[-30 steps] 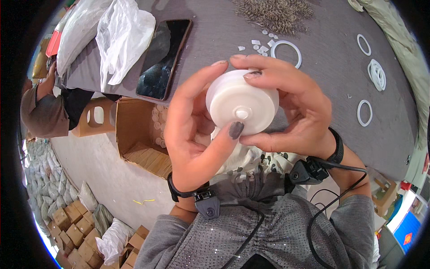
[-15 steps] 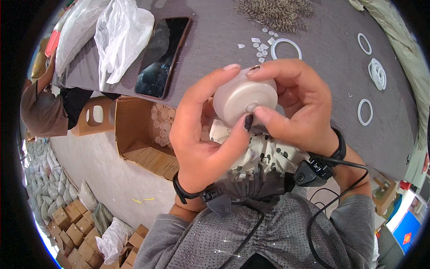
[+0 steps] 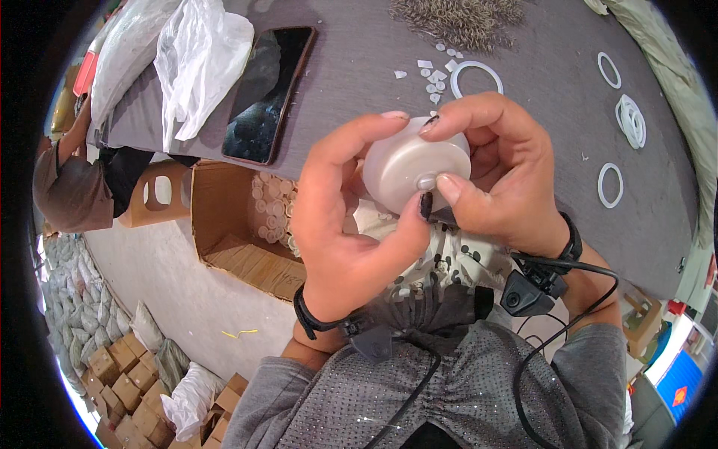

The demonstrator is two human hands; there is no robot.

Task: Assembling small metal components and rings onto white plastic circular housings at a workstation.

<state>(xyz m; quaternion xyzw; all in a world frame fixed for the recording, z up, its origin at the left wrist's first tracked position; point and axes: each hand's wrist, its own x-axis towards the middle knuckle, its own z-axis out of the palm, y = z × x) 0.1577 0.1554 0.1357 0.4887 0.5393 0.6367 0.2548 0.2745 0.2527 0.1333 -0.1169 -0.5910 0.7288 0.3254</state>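
Note:
Between both hands is a round, whitish plastic cap-like piece (image 3: 396, 165) with a small shiny knob (image 3: 426, 182) on the face turned toward me. My left hand (image 3: 348, 217) curls around its left side, index finger on the top rim and dark-nailed thumb just below the knob. From the right, my right hand (image 3: 505, 176) grips the rim with its fingers, its thumb tip against the knob. Beyond them on the grey table lie a white ring (image 3: 479, 65), several small translucent pieces (image 3: 431, 88) and a heap of small metal springs (image 3: 460, 21).
More white rings (image 3: 638, 135) lie at the table's right. A phone (image 3: 269, 97) and white plastic bags (image 3: 196, 63) rest at the left. Below the table edge, an open cardboard box (image 3: 247, 262) holds round pale pieces. Another person (image 3: 71, 187) sits at far left.
Both hands and the cap-like piece have shifted slightly right. Its knobbed face shows a little more fully, and my left thumb has moved right along with it.

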